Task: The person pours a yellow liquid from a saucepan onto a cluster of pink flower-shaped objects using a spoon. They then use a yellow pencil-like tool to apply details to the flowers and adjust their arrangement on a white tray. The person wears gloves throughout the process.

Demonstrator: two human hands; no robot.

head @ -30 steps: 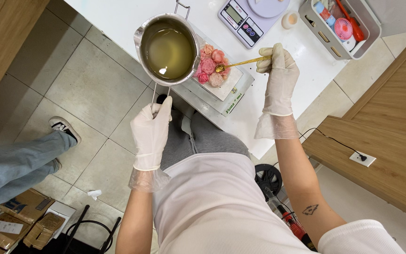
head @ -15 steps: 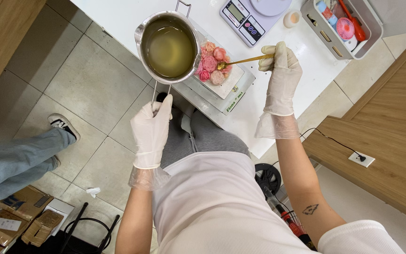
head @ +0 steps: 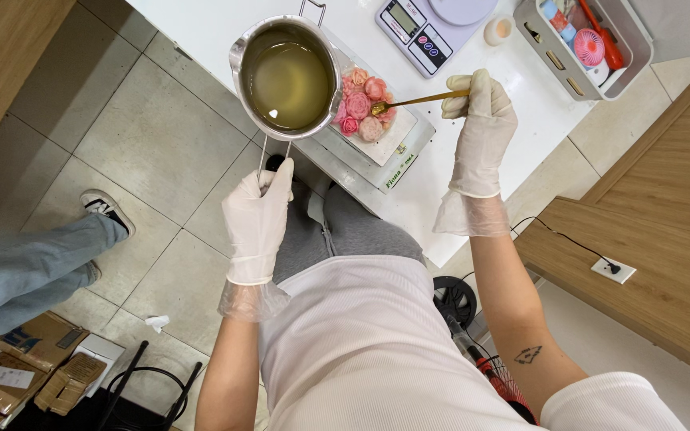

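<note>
Pot handle (head: 263, 164) hidden in left hand (head: 257, 215)

On the worktop (head: 225, 24) a scale (head: 377, 152) carries a tray of flowers (head: 365, 108); the saucepan (head: 289, 76) hangs just left of the tray, partly over the worktop's edge, its handle in the left hand (head: 257, 215); the right hand (head: 481, 132), right of the tray, holds a spoon (head: 417, 100) reaching into the flowers. Behind lie a second scale (head: 433, 28) and, further right, a bin (head: 584, 44); on the floor (head: 121, 136) at left, another person's leg (head: 25, 267).
</note>
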